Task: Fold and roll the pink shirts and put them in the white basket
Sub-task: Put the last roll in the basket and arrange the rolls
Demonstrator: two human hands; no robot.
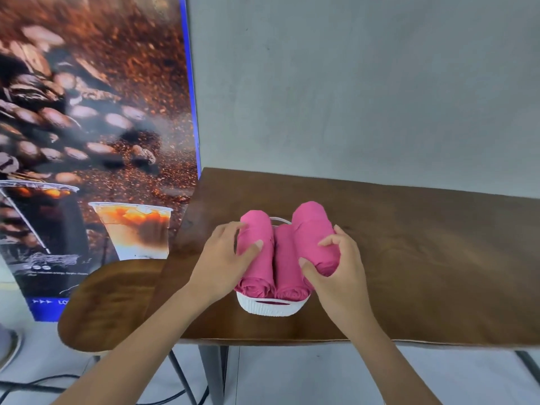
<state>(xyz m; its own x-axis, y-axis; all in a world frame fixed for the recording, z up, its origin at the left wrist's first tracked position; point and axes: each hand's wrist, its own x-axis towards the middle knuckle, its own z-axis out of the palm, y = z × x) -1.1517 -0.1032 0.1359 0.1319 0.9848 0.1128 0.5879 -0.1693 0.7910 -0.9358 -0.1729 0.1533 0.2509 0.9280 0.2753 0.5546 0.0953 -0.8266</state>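
Item: three rolled pink shirts in white basket (267, 307) on table (409, 258), long axes twelve to six. My right hand (336, 270) grasped the right roll (314, 229), riding high at three o'clock; my left hand (225, 255) rested, fingers relaxed, on the left roll (257, 229).

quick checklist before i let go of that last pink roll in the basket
1. White basket flat on the wooden table: ok.
2. Left roll and middle roll lying in the basket: ok.
3. Right roll fully down between the others: not ok, it sits higher and tilted, partly over the rim.
4. Right hand grip on the right roll: ok, thumb and fingers curl round it.
5. Left hand steadying the left roll: ok, fingers rest on it.
6. Rolls staying tightly rolled: cannot tell, far ends hidden.
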